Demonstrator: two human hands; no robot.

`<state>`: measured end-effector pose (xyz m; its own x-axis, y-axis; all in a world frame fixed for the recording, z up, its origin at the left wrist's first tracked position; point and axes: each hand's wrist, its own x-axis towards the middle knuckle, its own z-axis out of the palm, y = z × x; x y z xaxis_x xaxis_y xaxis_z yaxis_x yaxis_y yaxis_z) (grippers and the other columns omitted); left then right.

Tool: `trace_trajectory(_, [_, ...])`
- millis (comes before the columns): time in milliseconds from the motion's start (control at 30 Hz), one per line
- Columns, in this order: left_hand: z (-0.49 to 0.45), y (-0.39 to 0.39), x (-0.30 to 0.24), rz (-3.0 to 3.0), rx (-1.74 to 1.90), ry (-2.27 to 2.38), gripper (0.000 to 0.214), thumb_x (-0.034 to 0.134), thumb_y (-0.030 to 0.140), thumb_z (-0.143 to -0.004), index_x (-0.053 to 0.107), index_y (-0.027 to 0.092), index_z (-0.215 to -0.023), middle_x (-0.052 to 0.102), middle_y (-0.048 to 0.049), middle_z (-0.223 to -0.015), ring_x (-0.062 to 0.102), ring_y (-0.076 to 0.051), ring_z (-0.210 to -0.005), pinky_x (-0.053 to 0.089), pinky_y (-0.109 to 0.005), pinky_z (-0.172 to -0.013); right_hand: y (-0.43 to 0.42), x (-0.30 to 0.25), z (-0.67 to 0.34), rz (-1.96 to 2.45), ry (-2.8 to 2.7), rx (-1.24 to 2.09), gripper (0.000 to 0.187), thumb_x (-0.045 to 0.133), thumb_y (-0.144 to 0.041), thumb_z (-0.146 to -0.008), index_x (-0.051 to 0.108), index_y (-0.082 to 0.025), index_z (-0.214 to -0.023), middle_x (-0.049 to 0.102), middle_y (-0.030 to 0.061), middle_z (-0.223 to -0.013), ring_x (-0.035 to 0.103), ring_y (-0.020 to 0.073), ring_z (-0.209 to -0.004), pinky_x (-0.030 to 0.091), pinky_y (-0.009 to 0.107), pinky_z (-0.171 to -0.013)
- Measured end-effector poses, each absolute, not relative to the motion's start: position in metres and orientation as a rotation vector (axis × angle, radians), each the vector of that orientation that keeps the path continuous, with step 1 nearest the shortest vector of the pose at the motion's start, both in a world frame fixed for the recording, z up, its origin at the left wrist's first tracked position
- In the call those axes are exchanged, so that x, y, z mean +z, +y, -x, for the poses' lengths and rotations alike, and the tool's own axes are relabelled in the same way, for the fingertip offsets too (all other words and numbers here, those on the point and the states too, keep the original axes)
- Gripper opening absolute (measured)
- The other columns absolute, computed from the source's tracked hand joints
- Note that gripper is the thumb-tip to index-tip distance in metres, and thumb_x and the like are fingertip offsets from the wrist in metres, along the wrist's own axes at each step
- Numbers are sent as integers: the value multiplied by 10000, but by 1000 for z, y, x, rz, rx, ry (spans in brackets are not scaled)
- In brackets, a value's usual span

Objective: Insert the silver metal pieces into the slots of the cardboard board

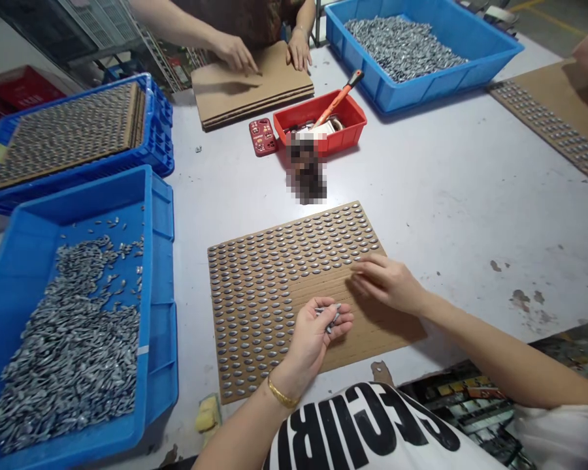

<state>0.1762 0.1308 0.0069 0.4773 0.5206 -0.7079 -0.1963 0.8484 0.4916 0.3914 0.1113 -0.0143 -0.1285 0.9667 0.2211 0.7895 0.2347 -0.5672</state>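
- Left hand point(321, 323): fingers curled into a cup around slim grey metallic pieces point(329, 316).
- Right hand point(391, 282): fingers nearly straight, close together over ribbed brown cardboard point(372, 329); whether they pinch anything, I cannot tell.
- Shiny oval pieces point(255, 326) line the cardboard's far and left parts.

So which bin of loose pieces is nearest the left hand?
The blue bin at the picture's lower left; the other bin stands farther, past the red tray.

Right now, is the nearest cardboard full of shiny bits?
No, the cardboard is only partly full: metal pieces line its far and left parts, but its near right part is bare.
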Motion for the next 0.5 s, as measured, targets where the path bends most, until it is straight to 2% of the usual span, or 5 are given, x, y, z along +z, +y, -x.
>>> trace_trajectory(100, [-178,131,6,-411,447,959,239,710,272,-761,552,142,-884,687,-89,-816,656,-138,-668,526,-248,-649,100,1,-373,1404,-1918,749,205,510,-247,-921,607,-202,-1096,628,70,-919,598,161,-798,498,278,-687])
trace_trajectory(167, [-180,131,6,-437,470,943,246,734,291,-738,583,133,-851,643,-40,-726,602,-93,-597,487,-200,-594,93,6,-363,1298,-1896,841,202,505,-227,-923,598,-200,-1101,627,71,-921,594,159,-822,499,275,-697])
trace_trajectory(367, [-189,128,3,-427,459,957,279,759,356,-703,606,128,-758,518,24,-633,454,-41,-520,360,-144,-458,80,-3,-354,1326,-1969,584,200,476,-137,-912,588,-197,-1065,630,77,-924,574,164,-810,487,276,-673])
trace_trajectory(500, [-191,131,10,-416,421,946,250,719,345,-746,610,127,-802,549,5,-663,459,-46,-493,286,-139,-386,76,-6,-359,1382,-1991,508,212,474,-127,-906,601,-200,-1060,639,81,-951,592,166,-817,496,281,-675])
